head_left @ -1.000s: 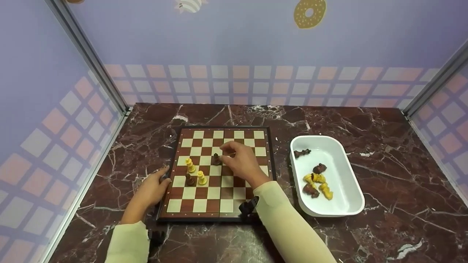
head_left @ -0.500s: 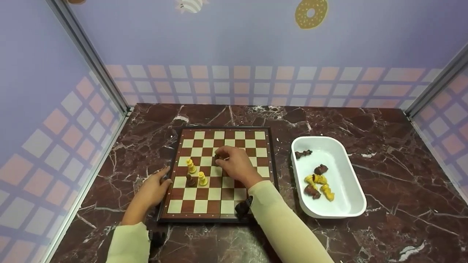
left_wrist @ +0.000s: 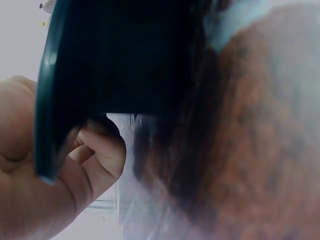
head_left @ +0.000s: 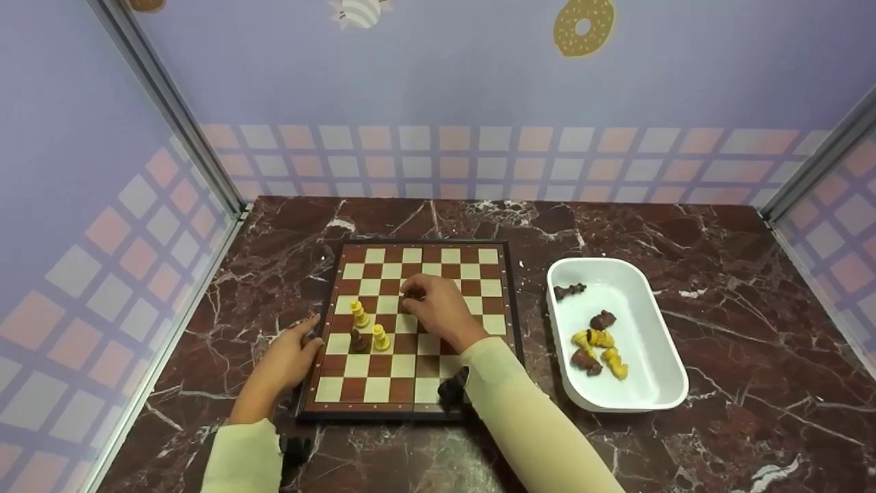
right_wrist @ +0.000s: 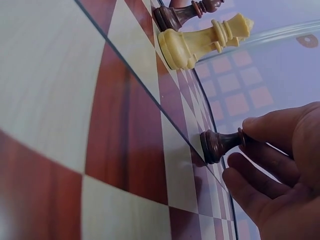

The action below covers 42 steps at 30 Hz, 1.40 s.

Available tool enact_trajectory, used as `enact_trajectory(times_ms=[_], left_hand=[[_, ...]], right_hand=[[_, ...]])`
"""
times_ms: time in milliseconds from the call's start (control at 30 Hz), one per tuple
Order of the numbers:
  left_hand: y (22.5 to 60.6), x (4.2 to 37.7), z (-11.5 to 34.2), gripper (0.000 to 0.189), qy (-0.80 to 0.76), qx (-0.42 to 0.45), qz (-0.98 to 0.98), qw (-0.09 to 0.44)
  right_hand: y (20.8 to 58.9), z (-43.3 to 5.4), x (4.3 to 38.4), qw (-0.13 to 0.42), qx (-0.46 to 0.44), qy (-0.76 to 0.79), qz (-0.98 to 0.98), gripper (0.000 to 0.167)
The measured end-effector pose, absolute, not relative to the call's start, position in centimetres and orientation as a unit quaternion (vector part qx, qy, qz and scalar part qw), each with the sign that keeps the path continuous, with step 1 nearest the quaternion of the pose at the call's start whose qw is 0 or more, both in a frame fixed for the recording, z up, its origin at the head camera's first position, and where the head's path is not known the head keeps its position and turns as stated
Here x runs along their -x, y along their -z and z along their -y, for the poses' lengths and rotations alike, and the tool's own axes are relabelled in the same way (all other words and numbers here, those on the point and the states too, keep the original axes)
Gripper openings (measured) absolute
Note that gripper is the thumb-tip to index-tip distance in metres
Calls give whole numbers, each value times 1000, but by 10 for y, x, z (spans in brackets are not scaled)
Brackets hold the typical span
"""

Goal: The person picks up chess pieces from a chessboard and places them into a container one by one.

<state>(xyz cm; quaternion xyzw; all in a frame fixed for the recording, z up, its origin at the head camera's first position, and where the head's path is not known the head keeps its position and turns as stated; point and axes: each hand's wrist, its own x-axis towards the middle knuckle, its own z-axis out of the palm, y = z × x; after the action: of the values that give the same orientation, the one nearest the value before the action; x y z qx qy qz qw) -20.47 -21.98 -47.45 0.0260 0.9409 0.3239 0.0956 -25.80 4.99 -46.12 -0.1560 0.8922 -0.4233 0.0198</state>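
Note:
A chessboard (head_left: pixel 393 329) lies on the marble table. My right hand (head_left: pixel 441 308) pinches a small dark brown chess piece (right_wrist: pixel 216 146) near the board's middle. In the right wrist view its base meets a pale square, and the fingers hide its top. My left hand (head_left: pixel 289 356) holds the board's left edge, with the thumb over the frame; the left wrist view shows bent fingers (left_wrist: pixel 107 155) against the dark board side. Between the hands stand two yellow chess pieces (head_left: pixel 381 337) and a dark brown one (head_left: pixel 359 341), all upright.
A white plastic tray (head_left: pixel 653 356) stands right of the board, holding several yellow chess pieces (head_left: pixel 616 363) and dark brown ones (head_left: pixel 603 320), lying on their sides. Purple panels with a checked band (head_left: pixel 438 164) enclose the back and sides of the table.
My right hand has shifted slightly left and closed its fingertips round the dark piece, which showed more fully a second ago. The left hand keeps its place at the board's edge.

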Motion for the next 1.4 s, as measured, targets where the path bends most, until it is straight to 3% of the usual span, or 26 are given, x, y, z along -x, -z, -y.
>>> enact_trajectory(times_ms=[1400], left_hand=[[475,204,219,52,-310,-18,-945,105]], right_hand=[[438,-74,242,-38,160,438,-884,18]])
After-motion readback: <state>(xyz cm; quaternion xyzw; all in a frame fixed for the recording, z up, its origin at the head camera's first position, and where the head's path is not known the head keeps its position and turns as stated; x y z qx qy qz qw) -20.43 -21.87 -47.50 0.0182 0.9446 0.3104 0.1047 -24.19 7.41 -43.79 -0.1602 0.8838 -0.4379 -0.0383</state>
